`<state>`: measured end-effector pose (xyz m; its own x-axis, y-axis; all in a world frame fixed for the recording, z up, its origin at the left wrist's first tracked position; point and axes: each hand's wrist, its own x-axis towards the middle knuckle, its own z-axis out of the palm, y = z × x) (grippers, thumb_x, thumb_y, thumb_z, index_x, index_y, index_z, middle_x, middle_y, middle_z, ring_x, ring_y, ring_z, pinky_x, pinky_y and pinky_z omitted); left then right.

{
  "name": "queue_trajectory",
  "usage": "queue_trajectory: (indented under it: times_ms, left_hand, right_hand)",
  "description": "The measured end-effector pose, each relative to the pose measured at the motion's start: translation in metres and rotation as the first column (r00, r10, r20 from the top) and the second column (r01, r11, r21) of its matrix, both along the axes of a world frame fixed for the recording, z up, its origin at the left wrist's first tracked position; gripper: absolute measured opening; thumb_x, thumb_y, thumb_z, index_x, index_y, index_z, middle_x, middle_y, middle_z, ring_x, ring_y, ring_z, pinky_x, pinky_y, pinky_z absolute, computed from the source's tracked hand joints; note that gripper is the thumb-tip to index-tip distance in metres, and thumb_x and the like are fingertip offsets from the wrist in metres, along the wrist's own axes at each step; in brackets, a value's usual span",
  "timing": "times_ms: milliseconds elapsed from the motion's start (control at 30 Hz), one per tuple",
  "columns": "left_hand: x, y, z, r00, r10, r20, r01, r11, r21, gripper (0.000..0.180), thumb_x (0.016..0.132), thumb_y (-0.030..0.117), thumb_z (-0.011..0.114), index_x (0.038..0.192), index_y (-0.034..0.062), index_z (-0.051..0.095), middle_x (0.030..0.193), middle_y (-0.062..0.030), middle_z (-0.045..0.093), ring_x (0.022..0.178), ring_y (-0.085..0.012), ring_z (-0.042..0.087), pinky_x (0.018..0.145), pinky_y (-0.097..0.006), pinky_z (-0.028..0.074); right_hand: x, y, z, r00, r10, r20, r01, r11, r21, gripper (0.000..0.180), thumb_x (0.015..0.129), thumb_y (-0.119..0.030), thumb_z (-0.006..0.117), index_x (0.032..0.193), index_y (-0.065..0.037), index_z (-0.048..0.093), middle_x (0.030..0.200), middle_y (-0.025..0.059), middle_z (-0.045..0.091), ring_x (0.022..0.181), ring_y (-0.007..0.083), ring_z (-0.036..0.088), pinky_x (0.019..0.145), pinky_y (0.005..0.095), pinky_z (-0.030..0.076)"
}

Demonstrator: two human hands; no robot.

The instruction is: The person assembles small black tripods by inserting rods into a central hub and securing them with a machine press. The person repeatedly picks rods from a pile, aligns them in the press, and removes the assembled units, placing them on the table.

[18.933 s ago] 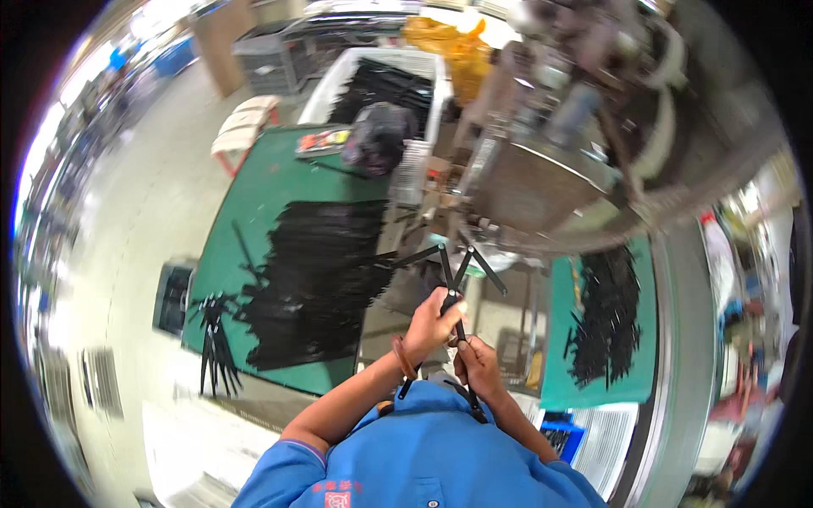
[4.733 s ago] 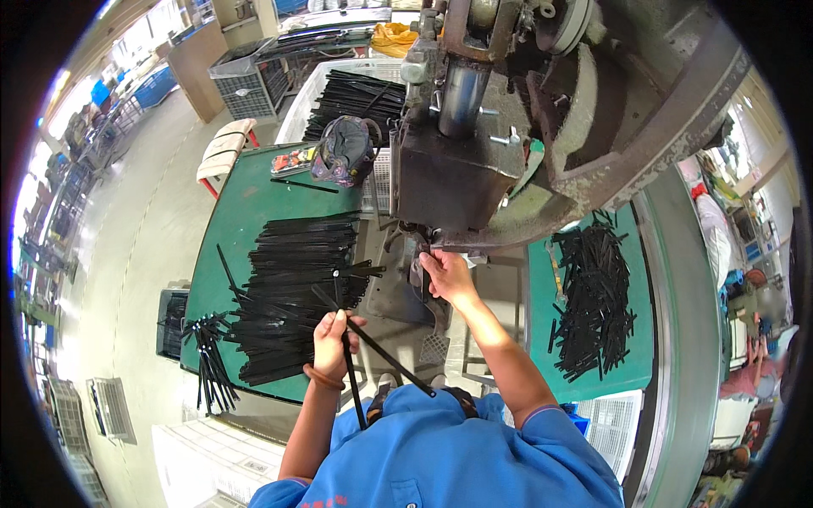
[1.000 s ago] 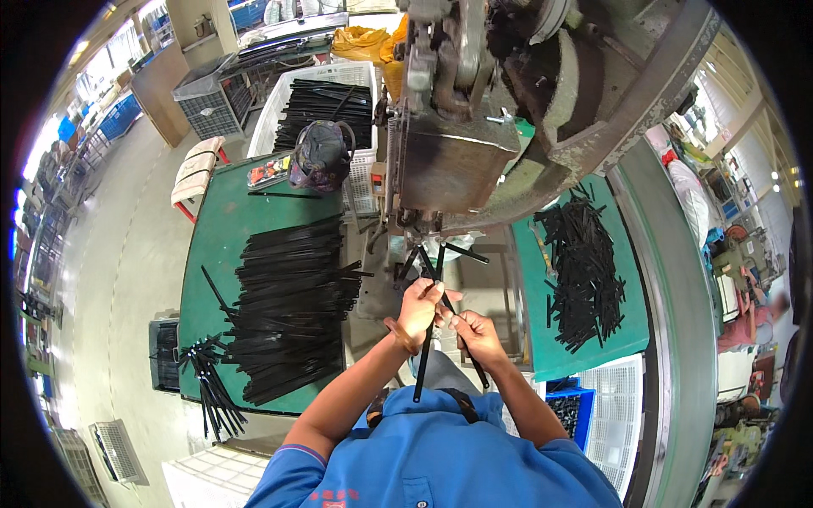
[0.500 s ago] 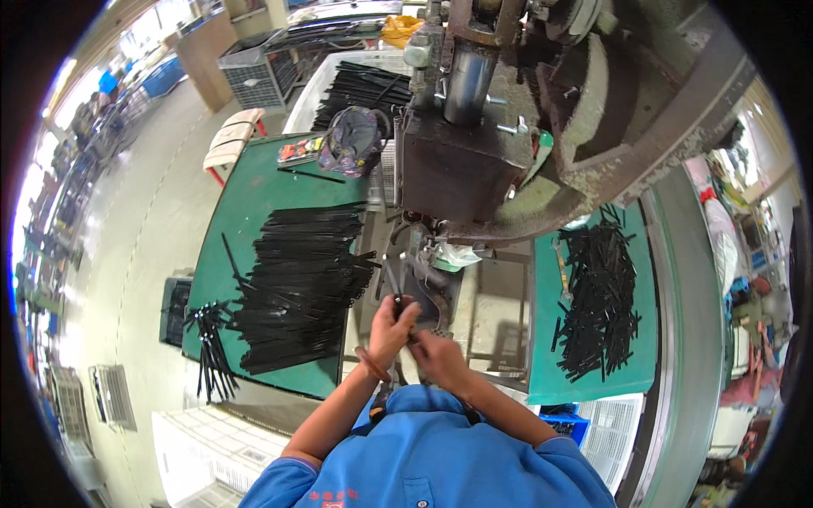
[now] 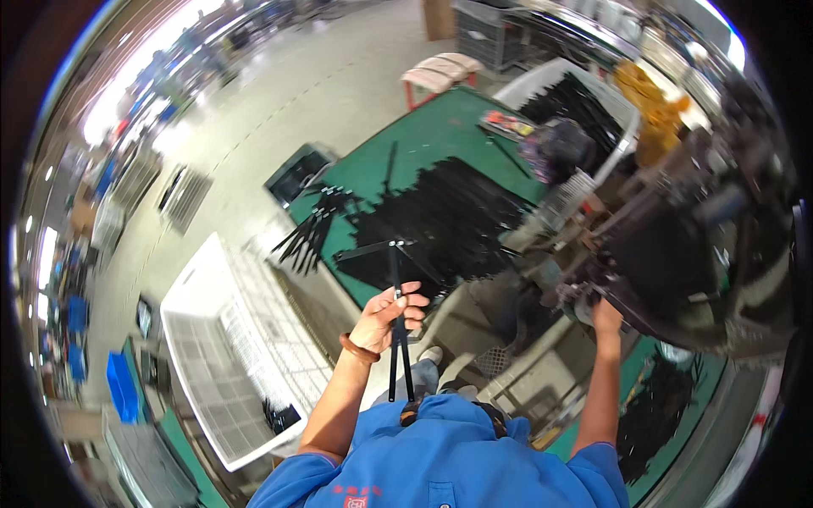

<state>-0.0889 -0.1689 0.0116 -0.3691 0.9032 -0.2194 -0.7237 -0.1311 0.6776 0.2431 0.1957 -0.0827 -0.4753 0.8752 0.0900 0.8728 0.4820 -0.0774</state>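
My left hand [image 5: 391, 315], with a brown bangle at its wrist, is closed on a set of slim black metal bars [image 5: 400, 360]. They fan out above and below my fingers, with bright spots at the upper joint. Just beyond it, a wide heap of black bars [image 5: 449, 216] covers part of the green table [image 5: 415, 127]. My right hand [image 5: 605, 317] reaches out to the right, to the lower part of the dark press machine [image 5: 660, 245]. Its fingers are blurred and partly hidden there.
A bundle of black bars [image 5: 315, 227] overhangs the table's left edge. Left of me stands a white plastic crate [image 5: 199, 339]. Another white crate [image 5: 622, 140] at the back holds black bars. More black pieces [image 5: 656, 411] lie at the lower right. A padded stool [image 5: 442, 73] stands behind the table.
My view has swung left. My hands, close together before, are now apart: the left has lifted the black bars leftward, the right has gone out to the press machine.
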Motion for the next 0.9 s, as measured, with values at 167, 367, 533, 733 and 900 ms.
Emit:
queue_trajectory:
  times_ms: [167,367,533,733,900]
  left_hand:
    - [-0.003,-0.035,0.023,0.992,0.119,-0.026,-0.12,0.992,-0.04,0.041,0.093,0.01,0.05,0.128,-0.0067,0.039,0.11,-0.0177,0.06,0.092,-0.0212,0.064,0.076,-0.031,0.055]
    - [-0.022,-0.045,0.029,0.984,0.167,-0.07,-0.168,0.986,-0.007,0.041,0.093,0.011,0.05,0.128,-0.0076,0.038,0.11,-0.0183,0.059,0.093,-0.0215,0.063,0.076,-0.03,0.055]
    - [-0.046,-0.05,0.027,0.976,0.195,-0.1,-0.198,0.98,-0.025,0.04,0.093,0.011,0.05,0.127,-0.007,0.039,0.109,-0.0175,0.06,0.092,-0.0209,0.064,0.076,-0.03,0.055]
    - [-0.106,-0.033,0.007,0.987,0.11,-0.117,-0.117,0.992,-0.056,0.04,0.093,0.01,0.05,0.128,-0.0062,0.04,0.109,-0.0168,0.06,0.091,-0.0209,0.064,0.075,-0.031,0.055]
    - [-0.189,-0.02,-0.048,0.952,0.066,-0.3,-0.133,0.969,-0.21,0.032,0.093,0.008,0.048,0.122,-0.005,0.045,0.102,-0.0155,0.063,0.077,-0.0182,0.065,0.063,-0.027,0.053]
  right_hand:
    - [0.009,0.037,-0.046,0.972,0.201,0.123,-0.23,0.921,0.315,0.024,0.081,-0.015,0.054,0.103,-0.008,0.061,0.102,0.0196,0.062,0.094,0.0391,0.058,0.078,0.0467,0.048]
    - [0.028,0.04,-0.063,0.996,0.018,0.091,-0.035,0.981,0.193,0.016,0.08,-0.018,0.056,0.089,-0.006,0.063,0.091,0.0181,0.064,0.087,0.0381,0.06,0.077,0.0466,0.047]
    - [-0.001,0.032,-0.044,0.979,-0.072,0.189,0.071,0.997,0.016,0.016,0.082,-0.017,0.054,0.09,-0.006,0.062,0.092,0.0181,0.065,0.088,0.0369,0.061,0.077,0.0463,0.048]
    - [0.042,0.049,-0.093,0.97,0.0,0.243,-0.088,0.932,0.351,0.035,0.079,-0.019,0.058,0.112,-0.008,0.055,0.099,0.021,0.062,0.096,0.0367,0.059,0.082,0.0465,0.046]
    - [0.027,0.022,-0.061,0.996,-0.085,-0.036,0.091,0.967,0.24,0.033,0.078,-0.017,0.06,0.109,-0.005,0.056,0.103,0.0216,0.06,0.095,0.0371,0.057,0.081,0.0463,0.045]
